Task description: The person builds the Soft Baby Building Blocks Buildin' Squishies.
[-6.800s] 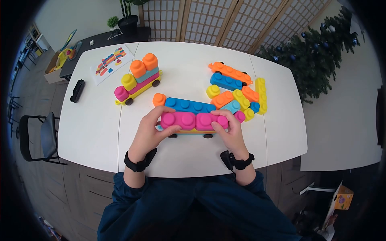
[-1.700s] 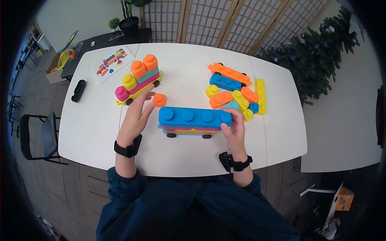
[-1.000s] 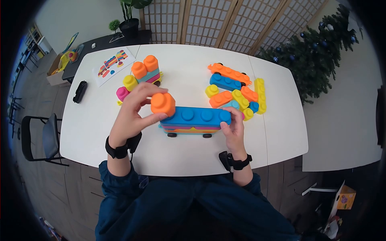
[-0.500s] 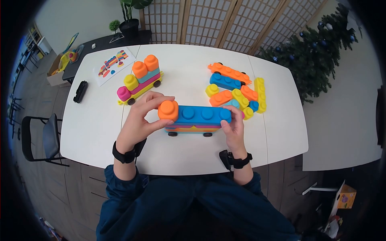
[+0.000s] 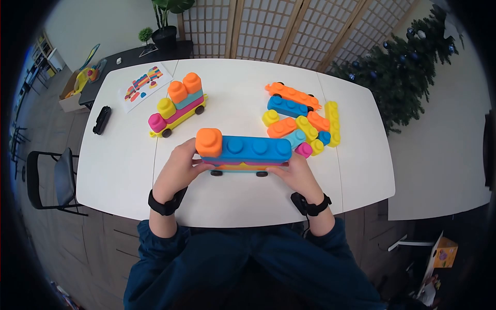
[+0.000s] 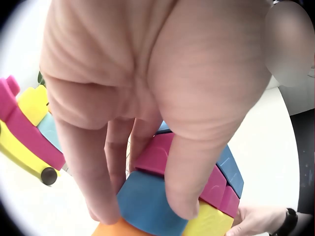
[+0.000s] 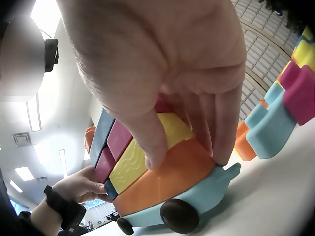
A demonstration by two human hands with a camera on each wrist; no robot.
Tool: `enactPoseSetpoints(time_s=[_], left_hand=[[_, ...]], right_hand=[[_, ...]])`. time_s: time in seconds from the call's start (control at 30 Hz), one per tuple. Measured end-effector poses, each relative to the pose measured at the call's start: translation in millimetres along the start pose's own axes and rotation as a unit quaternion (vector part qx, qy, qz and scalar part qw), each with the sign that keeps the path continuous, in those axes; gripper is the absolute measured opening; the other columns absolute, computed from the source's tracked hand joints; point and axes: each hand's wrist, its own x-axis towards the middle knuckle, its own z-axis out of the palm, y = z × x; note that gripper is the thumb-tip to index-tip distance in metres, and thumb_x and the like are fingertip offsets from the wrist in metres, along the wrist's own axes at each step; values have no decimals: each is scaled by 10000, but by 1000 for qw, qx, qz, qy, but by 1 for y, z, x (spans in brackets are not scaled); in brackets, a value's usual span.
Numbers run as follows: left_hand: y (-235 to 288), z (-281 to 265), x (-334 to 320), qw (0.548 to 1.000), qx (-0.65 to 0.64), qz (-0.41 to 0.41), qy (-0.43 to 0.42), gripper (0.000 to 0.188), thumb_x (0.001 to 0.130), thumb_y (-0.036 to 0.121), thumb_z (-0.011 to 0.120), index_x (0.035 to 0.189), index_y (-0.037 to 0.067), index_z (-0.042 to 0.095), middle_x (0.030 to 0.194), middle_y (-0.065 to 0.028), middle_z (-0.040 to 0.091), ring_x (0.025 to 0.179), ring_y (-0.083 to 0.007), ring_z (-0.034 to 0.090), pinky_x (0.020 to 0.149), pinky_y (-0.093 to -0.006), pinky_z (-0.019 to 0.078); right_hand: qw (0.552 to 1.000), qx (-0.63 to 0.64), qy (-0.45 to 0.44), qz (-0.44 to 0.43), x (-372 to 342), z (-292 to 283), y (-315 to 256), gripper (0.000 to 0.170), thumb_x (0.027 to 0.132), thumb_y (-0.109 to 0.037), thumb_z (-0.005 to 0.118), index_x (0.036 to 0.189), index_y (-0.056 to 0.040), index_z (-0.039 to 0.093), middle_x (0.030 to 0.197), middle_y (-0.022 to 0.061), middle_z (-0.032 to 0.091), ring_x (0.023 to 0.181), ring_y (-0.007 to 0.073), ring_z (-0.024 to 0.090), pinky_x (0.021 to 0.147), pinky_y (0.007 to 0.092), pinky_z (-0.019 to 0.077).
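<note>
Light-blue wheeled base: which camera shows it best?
The right wrist view: the light-blue base, two wheels and end tab appear close up. The head view shows mostly a thin strip and wheels; the left wrist view, none.

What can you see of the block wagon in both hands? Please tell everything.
The block wagon looks plastic; bottom to top: light-blue base with black wheels, orange layer, yellow-and-blue layer, magenta layer, long blue block, orange block over its left end. It is upright, at or just above the white table; the left hand and right hand hold opposite ends.
</note>
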Motion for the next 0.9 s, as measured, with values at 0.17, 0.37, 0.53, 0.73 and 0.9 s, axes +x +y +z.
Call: enactPoseSetpoints(time_s=[0.17,0.37,0.53,0.73,0.9], left_hand=[[21,-23,22,995,19,33,92,525,845,62,806,1310,21,567,1109,-146,709,1026,-307,704,880,-375,594],[14,-41,97,971,137,74,179,471,894,79,771,1304,7,550,1090,-170,729,1006,-290,725,848,-382,572],[8,-36,139,977,108,71,167,452,907,56,748,1305,11,538,1128,-185,717,1054,-304,728,868,-382,575],[-26,-22,169,983,114,28,139,457,927,60,728,1320,-16,507,1166,-202,697,1061,-318,724,887,-389,583],[-33,-22,171,977,161,-20,139,426,912,57,743,1272,-40,537,1151,-218,706,1015,-325,733,866,-395,595]], right_hand=[[999,-45,-2,13,27,-17,-29,554,843,-153,835,1303,0,567,1129,190,719,1035,319,726,935,386,589],[995,-47,56,-74,117,-40,-30,605,858,-151,824,1339,24,503,1192,204,699,1064,324,717,937,398,589],[999,-30,11,-7,165,-52,-8,621,861,-128,817,1368,16,490,1259,195,674,1123,300,690,986,397,564],[998,-65,-2,-22,185,-53,23,659,851,-142,821,1387,17,471,1236,207,682,1116,315,685,987,394,554],[993,-114,-35,-4,186,-57,12,667,870,-183,825,1393,24,466,1287,191,663,1152,295,677,1006,385,548]])
